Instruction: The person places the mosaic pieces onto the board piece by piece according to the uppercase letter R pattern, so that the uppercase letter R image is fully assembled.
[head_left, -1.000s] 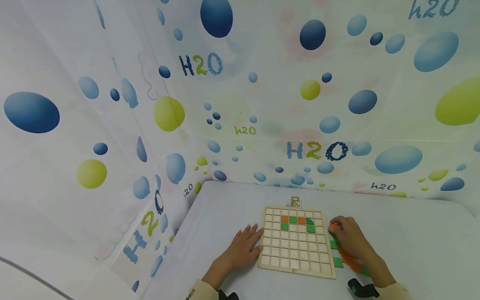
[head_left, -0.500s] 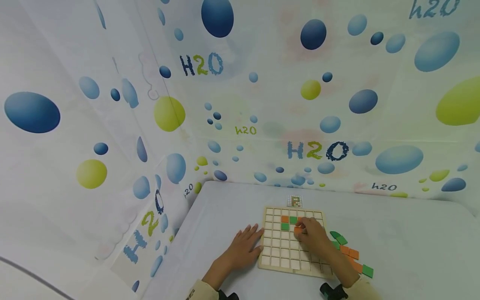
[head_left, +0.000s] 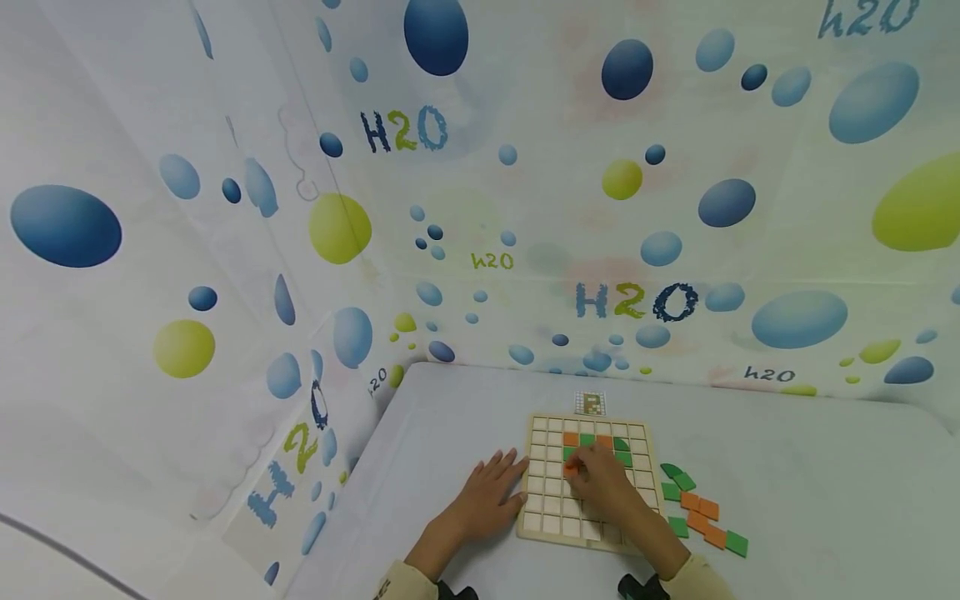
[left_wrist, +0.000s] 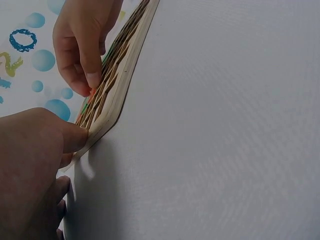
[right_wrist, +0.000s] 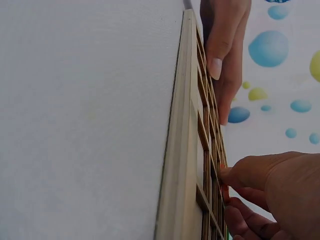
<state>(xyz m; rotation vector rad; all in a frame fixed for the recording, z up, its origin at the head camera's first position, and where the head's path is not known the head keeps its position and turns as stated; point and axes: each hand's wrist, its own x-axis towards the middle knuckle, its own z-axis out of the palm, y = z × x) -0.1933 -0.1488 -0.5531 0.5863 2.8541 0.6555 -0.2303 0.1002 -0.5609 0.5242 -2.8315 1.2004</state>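
Observation:
A wooden grid board (head_left: 551,507) lies on the table. Its upper rows hold orange and green tiles, among them a green rounded tile (head_left: 621,444) and a green square tile (head_left: 623,459). Above the grid's third row, my right hand (head_left: 606,485) pinches an orange tile (head_left: 570,471), just below a partly covered green square. The right wrist view shows this orange tile (right_wrist: 224,192) at the thumb and fingertips, against the grid. My left hand (head_left: 487,497) rests with spread fingers at the board's left edge; in the left wrist view its thumb (left_wrist: 75,138) touches the frame.
Loose orange tiles (head_left: 698,522) and green tiles (head_left: 737,543) lie to the right of the board. Behind it is a small pattern card (head_left: 590,403). A white sheet with blue and yellow-green bubbles hangs at the table's back and left.
My right hand has moved from the loose tiles at the right onto the board, then further left across it, carrying an orange tile. The left hand stays at the board's edge.

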